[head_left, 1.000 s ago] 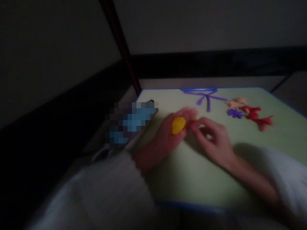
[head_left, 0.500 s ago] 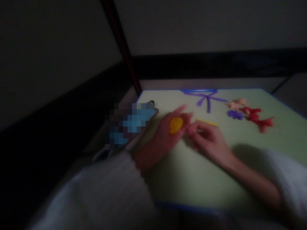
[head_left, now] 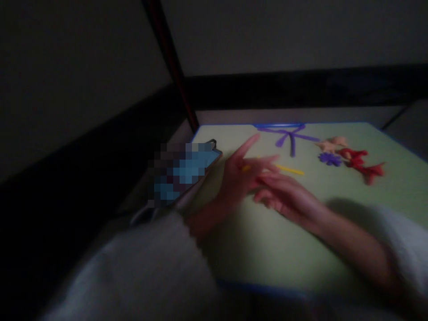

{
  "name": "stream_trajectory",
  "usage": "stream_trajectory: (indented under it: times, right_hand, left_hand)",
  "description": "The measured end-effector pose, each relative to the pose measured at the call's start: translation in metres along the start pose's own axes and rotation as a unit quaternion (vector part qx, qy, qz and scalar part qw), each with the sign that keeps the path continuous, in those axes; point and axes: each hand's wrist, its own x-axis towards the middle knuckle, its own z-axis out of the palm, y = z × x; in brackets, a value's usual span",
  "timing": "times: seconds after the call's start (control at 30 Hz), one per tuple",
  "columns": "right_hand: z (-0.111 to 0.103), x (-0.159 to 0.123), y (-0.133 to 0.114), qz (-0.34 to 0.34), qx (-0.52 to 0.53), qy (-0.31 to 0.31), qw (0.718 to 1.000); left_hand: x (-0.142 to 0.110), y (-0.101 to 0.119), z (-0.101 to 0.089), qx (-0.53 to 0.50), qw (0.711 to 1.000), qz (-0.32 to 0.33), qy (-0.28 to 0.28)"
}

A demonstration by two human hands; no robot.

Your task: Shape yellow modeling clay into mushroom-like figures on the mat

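Left hand (head_left: 239,174) fingers spread by half-hidden yellow bit (head_left: 246,168); right hand (head_left: 294,196) fingers bent, grip can't tell; yellow strip (head_left: 290,170) just beyond on worktop (head_left: 267,254), likely soft, light pressure advisable.

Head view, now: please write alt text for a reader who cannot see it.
A left hand and a right hand overlap over a pale green, blue-edged table, a thin yellow strip just beyond them. Purple strips, a purple flower shape, peach pieces and red pieces lie farther back or right; a pixelated device is at left.
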Motion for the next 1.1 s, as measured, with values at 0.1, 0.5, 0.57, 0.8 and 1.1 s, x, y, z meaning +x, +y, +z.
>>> stream_trajectory:
  times: [0.1, 0.5, 0.57, 0.8, 1.1]
  right_hand:
    - [-0.001, 0.000, -0.004, 0.024, 0.128, -0.001, 0.991]
    - [0.004, -0.003, -0.007, -0.022, 0.057, 0.013, 0.998]
    - [0.004, -0.003, -0.007, -0.034, 0.036, 0.023, 0.999]
    - [-0.006, -0.004, -0.021, -0.077, -0.019, 0.062, 0.995]
    - [-0.019, -0.003, -0.027, -0.140, -0.065, 0.079, 0.985]
  left_hand:
    - [-0.004, -0.002, 0.000, 0.130, 0.985, 0.111, -0.029]
    - [-0.013, -0.007, 0.002, 0.241, 0.950, 0.179, -0.088]
    - [-0.011, -0.005, 0.004, 0.211, 0.955, 0.185, -0.096]
    - [0.011, 0.000, -0.003, -0.137, 0.987, -0.083, 0.004]
    - [0.008, 0.001, -0.003, -0.205, 0.961, -0.162, -0.088]
